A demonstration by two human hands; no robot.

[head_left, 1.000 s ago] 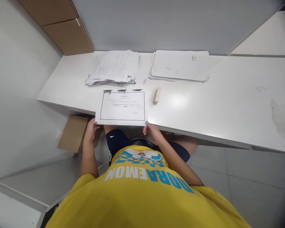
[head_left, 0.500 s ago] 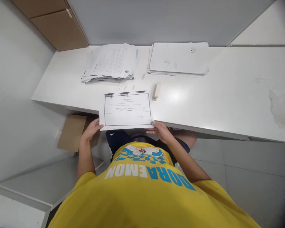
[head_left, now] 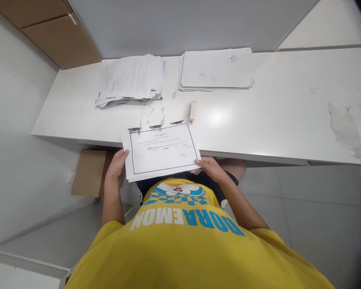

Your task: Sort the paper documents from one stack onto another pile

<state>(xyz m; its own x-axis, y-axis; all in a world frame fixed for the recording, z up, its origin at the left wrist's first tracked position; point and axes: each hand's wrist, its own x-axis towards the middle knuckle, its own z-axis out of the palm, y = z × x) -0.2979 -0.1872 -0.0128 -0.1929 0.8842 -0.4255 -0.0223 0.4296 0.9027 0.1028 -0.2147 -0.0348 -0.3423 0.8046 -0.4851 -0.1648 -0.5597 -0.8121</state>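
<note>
Between my hands are printed sheets of paper [head_left: 164, 150], the top one with a black frame and dark smudges along its far edge. My left hand [head_left: 118, 161] is closed on their left edge, thumb on top. At the right edge near the corner, my right hand [head_left: 209, 166] pinches them, thumb above and fingers partly hidden beneath. The near edge of the sheets hangs past the desk's front, over my lap. Just beyond their far right corner lies a small cream-coloured stapler-like object [head_left: 192, 111], which neither hand touches.
On the white desk [head_left: 258, 124], a messy paper stack [head_left: 128, 80] lies at the back left and a neater paper pile [head_left: 215, 69] at the back right. A grey panel [head_left: 183, 24] rises behind. Cardboard boxes [head_left: 88, 172] stand below left and at the upper left.
Both hands have drawn the sheets nearer to my body, and the sheets are now slightly turned. A second sheet's edge shows underneath. The whole view has shifted a little.
</note>
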